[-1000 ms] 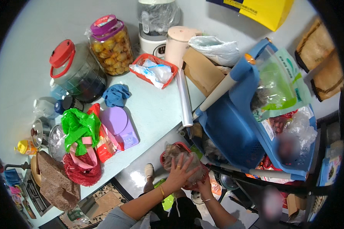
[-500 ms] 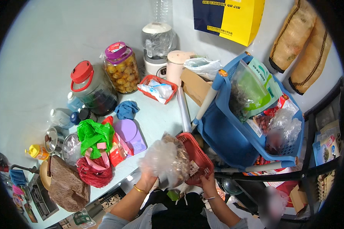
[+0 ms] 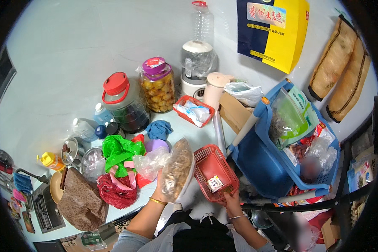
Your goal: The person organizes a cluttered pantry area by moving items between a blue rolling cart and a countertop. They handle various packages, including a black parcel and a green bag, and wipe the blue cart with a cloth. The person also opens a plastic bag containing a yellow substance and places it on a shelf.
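My left hand (image 3: 159, 191) is closed around a transparent plastic bag of brown dried food (image 3: 178, 170), raised over the table's front edge. The exact kind of food cannot be told. A crumpled transparent bag (image 3: 151, 163) bulges out to its left, beside the same hand. My right hand (image 3: 231, 202) grips the near rim of a red plastic basket (image 3: 209, 161), which tilts so that its inside shows. In the basket lie a small white printed packet (image 3: 214, 184) and some dark bits near my fingers. The basket and the bag are apart.
A blue tiered rack (image 3: 256, 168) full of food packages stands right of the basket. On the table (image 3: 178, 126) are a red-lidded jar (image 3: 128, 107), a purple-lidded jar (image 3: 157, 90), a smaller red basket (image 3: 193, 111), a green bag (image 3: 122, 153) and red netting (image 3: 116, 191).
The bag of dried food has come away from the basket, leftward and more upright, so the basket's inside and packet now show. The view has shifted, moving the surroundings rightward and down.
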Action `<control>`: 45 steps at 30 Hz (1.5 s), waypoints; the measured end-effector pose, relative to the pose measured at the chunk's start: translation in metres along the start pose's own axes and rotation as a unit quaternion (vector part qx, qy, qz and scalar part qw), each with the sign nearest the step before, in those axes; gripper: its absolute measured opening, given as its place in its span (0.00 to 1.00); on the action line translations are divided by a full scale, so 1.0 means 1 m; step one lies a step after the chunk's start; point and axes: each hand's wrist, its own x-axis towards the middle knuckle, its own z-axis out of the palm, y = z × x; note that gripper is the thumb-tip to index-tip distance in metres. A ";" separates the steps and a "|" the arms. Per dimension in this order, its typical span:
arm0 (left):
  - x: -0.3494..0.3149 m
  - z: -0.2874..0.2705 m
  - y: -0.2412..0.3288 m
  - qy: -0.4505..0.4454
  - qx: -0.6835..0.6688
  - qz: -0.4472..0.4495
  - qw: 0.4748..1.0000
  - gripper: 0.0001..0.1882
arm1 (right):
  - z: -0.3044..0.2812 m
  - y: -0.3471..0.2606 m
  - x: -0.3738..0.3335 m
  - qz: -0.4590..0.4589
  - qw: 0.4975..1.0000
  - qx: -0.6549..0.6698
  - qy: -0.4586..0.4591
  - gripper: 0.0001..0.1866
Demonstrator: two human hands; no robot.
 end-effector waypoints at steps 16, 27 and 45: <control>0.073 -0.022 0.163 0.242 0.585 0.477 0.610 0.24 | 0.051 -0.001 0.030 -0.032 0.999 0.018 0.001 0.26; 0.029 0.079 0.006 -0.298 0.867 0.282 0.283 0.18 | 0.090 -0.020 0.018 -0.066 0.996 -0.040 -0.042 0.29; 0.040 0.039 0.014 -0.167 0.920 0.262 0.239 0.19 | 0.119 -0.036 0.001 -0.060 0.980 -0.152 -0.110 0.31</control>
